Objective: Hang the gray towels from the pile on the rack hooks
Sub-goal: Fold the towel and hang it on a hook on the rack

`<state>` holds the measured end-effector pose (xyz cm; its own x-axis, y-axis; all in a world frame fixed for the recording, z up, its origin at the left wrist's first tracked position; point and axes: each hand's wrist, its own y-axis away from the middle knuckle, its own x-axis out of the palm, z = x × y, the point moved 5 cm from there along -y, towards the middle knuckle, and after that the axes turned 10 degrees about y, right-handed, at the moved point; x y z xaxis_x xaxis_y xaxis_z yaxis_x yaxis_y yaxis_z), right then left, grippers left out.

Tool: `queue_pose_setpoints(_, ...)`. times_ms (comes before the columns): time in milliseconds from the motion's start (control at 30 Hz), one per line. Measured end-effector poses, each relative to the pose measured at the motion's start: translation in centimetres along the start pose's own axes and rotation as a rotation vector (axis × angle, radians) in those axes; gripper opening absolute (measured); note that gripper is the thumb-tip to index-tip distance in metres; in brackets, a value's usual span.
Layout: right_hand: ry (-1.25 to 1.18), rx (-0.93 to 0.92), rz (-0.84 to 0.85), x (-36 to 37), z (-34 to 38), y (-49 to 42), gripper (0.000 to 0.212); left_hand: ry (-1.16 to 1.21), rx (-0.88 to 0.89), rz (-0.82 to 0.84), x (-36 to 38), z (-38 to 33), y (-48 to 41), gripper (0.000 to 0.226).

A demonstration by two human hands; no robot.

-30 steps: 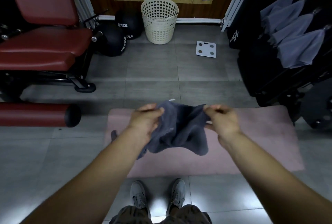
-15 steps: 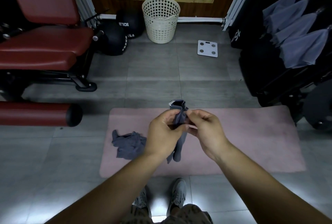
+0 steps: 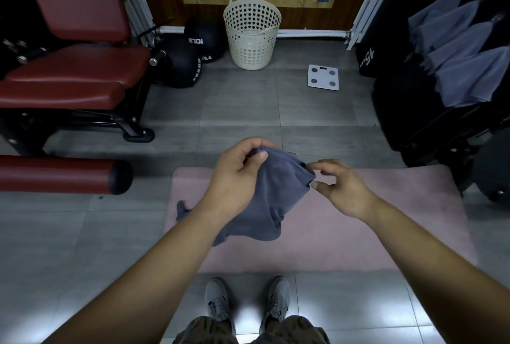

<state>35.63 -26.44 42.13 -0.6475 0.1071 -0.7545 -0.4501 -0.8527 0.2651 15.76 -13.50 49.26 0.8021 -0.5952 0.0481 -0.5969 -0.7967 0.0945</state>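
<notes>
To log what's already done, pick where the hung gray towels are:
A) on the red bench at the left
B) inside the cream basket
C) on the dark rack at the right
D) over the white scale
C: several gray towels hang in a row from the dark rack at the right edge of the view, while the left hand grips one more loose towel above the pink mat.

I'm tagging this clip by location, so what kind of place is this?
Probably a small gym or home workout room: a red padded bench, black medicine balls, and a pink exercise mat on the tiled floor.
</notes>
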Motion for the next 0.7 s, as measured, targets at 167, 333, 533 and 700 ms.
queue_pose_setpoints(167,-0.007,0.007,0.132,0.6,0.0,0.0,0.007,0.031,0.037,-0.023,-1.5,-0.8,-1.1,0.028)
queue_pose_setpoints(333,-0.005,-0.009,-0.079,-2.7,1.9,0.5,0.018,-0.080,0.116,-0.154,-5.3,-1.2,-2.8,0.031)
queue_pose_setpoints(533,0.055,-0.187,-0.304,-7.2,6.1,1.0,0.010,-0.014,0.009,-0.240,-7.1,-0.8,-4.6,0.027)
queue_pose_setpoints(700,-0.148,-0.233,-0.368,-9.0,7.8,1.3,0.027,-0.070,0.015,-0.207,-7.1,-1.1,-5.1,0.030)
